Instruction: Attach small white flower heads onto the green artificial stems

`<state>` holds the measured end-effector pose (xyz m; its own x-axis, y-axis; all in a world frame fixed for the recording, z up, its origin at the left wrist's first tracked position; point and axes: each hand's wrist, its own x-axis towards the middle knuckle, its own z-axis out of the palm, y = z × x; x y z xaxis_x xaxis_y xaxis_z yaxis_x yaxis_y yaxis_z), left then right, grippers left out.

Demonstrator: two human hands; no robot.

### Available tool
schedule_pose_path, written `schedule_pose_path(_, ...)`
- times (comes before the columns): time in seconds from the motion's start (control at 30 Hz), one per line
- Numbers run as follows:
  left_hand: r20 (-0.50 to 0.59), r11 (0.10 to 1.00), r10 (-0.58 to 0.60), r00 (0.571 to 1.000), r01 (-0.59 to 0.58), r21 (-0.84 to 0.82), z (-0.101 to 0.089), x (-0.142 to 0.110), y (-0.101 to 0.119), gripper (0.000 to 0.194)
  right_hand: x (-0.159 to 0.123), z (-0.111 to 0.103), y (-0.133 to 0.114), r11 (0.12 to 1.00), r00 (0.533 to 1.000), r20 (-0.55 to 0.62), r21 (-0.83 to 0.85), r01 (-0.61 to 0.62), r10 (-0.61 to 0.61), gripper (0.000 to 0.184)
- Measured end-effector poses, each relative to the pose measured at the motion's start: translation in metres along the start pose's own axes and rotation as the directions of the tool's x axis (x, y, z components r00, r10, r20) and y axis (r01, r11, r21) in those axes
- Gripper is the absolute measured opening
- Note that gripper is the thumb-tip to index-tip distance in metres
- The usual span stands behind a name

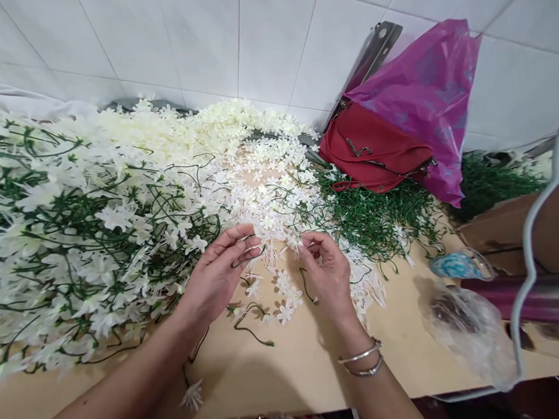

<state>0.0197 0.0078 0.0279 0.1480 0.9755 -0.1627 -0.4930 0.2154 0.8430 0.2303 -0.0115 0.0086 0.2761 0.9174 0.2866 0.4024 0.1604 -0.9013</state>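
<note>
My left hand is closed, with a thin green artificial flower stem curving out between thumb and fingers. My right hand pinches a small white flower piece, partly hidden by the fingertips. The two hands are apart above the tabletop. Between them lie loose white petals and a bent green stem. Beyond the fingertips spreads a heap of thin white stamen pieces. On the left, close to my left hand, rises a big pile of white artificial flowers on green stems.
Cream blossoms are heaped along the tiled wall. A red bag and a purple plastic bag rest beside green stems. A grey cable hangs at right, near a clear plastic bag and cardboard.
</note>
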Motion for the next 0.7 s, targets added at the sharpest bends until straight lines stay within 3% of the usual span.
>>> schedule_pose_path(0.13,-0.044,0.990,-0.073,0.996,0.067,-0.125,0.004,0.002,0.003,0.022,-0.002,0.001,-0.006,0.998,0.993,0.105,-0.034,0.053,-0.049,0.006)
schedule_pose_path(0.27,-0.011,0.981,-0.099,0.995,0.095,-0.168,0.008,0.000,0.003,0.022,-0.007,0.004,-0.015,0.967,0.973,0.209,0.209,-0.146,0.102,0.009)
schedule_pose_path(0.43,0.084,0.982,-0.093,0.992,0.106,-0.157,0.009,-0.004,-0.002,0.019,-0.009,0.012,-0.024,0.844,0.884,0.419,0.380,-0.379,0.208,0.036)
schedule_pose_path(0.57,0.152,0.997,-0.049,0.987,0.058,-0.058,0.006,-0.005,-0.007,0.018,-0.010,0.013,-0.027,0.830,0.874,0.449,0.406,-0.383,0.184,0.024)
schedule_pose_path(0.7,0.188,0.972,0.066,0.980,-0.106,0.210,0.003,-0.005,-0.008,0.018,-0.011,0.009,-0.029,0.842,0.888,0.426,0.403,-0.360,0.175,0.024)
